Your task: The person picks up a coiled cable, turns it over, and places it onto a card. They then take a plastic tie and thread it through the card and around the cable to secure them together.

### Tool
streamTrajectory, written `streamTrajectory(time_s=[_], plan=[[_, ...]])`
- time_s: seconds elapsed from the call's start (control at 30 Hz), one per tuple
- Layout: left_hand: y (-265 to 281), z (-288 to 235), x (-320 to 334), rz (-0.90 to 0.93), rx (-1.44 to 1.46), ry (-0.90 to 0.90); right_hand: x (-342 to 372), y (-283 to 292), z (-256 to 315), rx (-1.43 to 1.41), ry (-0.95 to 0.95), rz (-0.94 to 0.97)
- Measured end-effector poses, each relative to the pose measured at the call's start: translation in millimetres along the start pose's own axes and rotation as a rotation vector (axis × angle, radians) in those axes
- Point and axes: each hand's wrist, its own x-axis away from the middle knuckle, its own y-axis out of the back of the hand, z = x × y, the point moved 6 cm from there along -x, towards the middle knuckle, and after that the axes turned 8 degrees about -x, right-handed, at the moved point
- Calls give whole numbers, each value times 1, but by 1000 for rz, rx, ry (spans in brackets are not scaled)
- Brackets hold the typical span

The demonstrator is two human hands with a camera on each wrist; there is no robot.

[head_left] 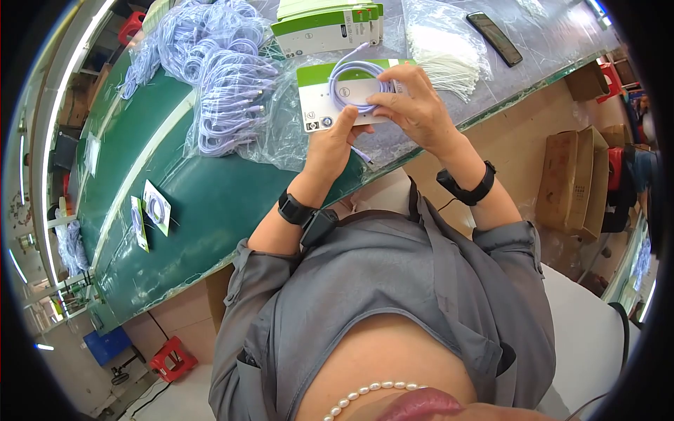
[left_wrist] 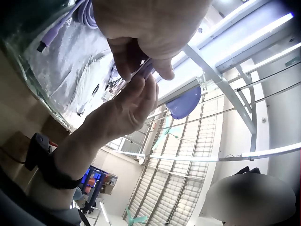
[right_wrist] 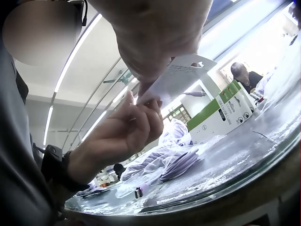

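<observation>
A white and green packaging card (head_left: 314,98) is held up over the table edge, with a coiled lilac cable (head_left: 335,84) against its printed front. My left hand (head_left: 327,149) grips the card's lower edge, its thumb on the front by the coil. The thumb and index finger of my right hand (head_left: 419,111) pinch the coil's right side at the card. One plug end sticks up above the coil; another plug (head_left: 363,155) hangs below the card. In the right wrist view, the back of the card (right_wrist: 188,70) shows its hang hole, and my fingers hide its lower part.
Bundled lilac cables (head_left: 232,105) lie in plastic on the left. A stack of cards (head_left: 326,31) stands behind the hands. White ties (head_left: 442,59) in a bag and a phone (head_left: 495,38) lie to the right. Two carded cables (head_left: 156,208) rest on the green table (head_left: 189,238).
</observation>
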Motion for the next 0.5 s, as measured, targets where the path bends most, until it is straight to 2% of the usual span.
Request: streamTrajectory(time_s=[0.27, 0.4, 0.5], plan=[[-9, -4, 3, -2, -68, -45, -3, -2, -1, -41, -30, 23], [-7, -3, 3, -72, -72, -48, 0, -7, -7, -69, -44, 24], [-2, 7, 3, -148, -73, -15, 7, -10, -10, -78, 26, 28]])
